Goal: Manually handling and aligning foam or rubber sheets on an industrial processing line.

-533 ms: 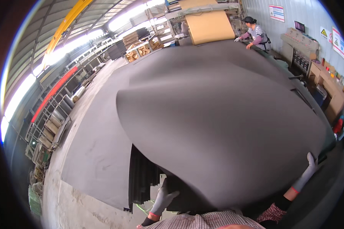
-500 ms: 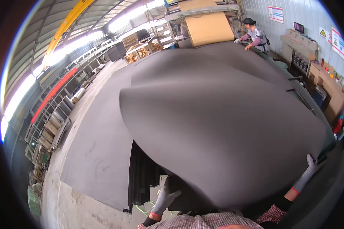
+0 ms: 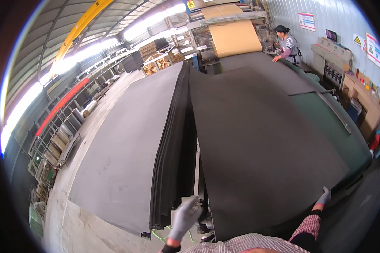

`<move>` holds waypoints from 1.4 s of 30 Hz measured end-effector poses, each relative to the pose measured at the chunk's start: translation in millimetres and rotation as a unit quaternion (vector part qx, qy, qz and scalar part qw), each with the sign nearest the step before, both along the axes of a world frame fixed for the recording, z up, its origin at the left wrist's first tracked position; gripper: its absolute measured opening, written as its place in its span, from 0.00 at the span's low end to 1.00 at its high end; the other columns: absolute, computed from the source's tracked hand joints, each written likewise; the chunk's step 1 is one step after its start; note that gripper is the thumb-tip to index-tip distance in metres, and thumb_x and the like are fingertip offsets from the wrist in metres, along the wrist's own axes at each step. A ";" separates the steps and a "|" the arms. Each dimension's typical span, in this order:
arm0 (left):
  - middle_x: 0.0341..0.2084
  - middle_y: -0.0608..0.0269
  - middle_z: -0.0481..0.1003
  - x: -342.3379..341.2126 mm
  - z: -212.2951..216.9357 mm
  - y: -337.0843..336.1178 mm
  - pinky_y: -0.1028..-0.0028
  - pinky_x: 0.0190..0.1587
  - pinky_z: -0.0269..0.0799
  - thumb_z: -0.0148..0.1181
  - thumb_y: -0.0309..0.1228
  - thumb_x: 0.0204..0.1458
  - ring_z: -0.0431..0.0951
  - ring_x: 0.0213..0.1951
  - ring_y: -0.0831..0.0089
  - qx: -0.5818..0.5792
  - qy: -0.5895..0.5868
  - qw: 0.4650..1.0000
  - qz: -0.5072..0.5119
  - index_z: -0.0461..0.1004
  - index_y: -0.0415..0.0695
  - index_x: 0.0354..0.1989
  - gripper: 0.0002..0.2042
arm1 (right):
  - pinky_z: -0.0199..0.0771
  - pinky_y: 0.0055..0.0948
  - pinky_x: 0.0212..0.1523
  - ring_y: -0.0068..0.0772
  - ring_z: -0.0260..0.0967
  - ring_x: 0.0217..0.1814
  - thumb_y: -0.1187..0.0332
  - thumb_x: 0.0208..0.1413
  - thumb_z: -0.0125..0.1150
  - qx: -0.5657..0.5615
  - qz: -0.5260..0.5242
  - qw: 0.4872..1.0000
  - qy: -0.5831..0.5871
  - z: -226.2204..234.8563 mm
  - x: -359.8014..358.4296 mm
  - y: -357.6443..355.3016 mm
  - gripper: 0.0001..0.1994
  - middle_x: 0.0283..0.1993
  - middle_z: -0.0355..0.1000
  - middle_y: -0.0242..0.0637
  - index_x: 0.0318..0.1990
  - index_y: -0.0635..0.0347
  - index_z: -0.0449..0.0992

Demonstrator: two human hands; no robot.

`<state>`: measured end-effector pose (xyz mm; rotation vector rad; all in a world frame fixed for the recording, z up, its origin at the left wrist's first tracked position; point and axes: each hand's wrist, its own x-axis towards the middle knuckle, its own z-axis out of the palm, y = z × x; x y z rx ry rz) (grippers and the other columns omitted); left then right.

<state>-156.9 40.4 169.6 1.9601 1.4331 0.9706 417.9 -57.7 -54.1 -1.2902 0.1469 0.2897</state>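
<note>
- Head view: the left hand (image 3: 185, 216), in a pale glove, hangs with fingers loosely spread and holding nothing, just beside the near end of the stack of dark sheets (image 3: 173, 168), in the gap between stack and table.
- The right hand (image 3: 324, 196), also gloved, rests at the near right corner of the large dark sheet (image 3: 261, 143); whether its fingers pinch the edge or only press on it, I cannot tell.
- That sheet lies flat on the green table (image 3: 342, 135), its near edge overhanging toward the person.
- At the table's far end another person (image 3: 288, 44) leans over by the brown roll (image 3: 234, 36).
- Judged step: squaring up a laid sheet; the next move likely calls for a grip on both near corners.
</note>
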 end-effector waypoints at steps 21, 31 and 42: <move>0.28 0.53 0.75 -123.0 162.0 -41.0 0.65 0.35 0.71 0.55 0.22 0.38 0.76 0.31 0.57 0.089 0.387 0.876 0.273 0.74 0.41 0.36 0.13 | 0.74 0.39 0.38 0.42 0.71 0.35 0.73 0.44 0.63 -0.162 -0.182 0.969 0.051 -111.5 3.0 -104.7 0.16 0.42 0.72 0.49 0.41 0.73 0.72; 0.39 0.52 0.74 -256.4 57.9 -61.2 0.68 0.47 0.68 0.64 0.26 0.41 0.74 0.41 0.61 0.112 0.434 0.797 0.404 0.75 0.37 0.42 0.16 | 0.68 0.33 0.44 0.39 0.71 0.40 0.69 0.44 0.60 -0.215 -0.218 0.951 -0.051 -36.9 44.8 -66.5 0.17 0.40 0.74 0.46 0.41 0.72 0.73; 0.35 0.58 0.73 140.7 82.1 48.3 0.67 0.33 0.70 0.59 0.33 0.41 0.74 0.34 0.62 0.173 0.298 0.936 -0.077 0.69 0.43 0.47 0.21 | 0.72 0.39 0.33 0.38 0.71 0.32 0.68 0.43 0.58 -0.276 -0.115 0.954 -0.038 -77.1 143.2 -137.5 0.14 0.35 0.74 0.44 0.35 0.71 0.75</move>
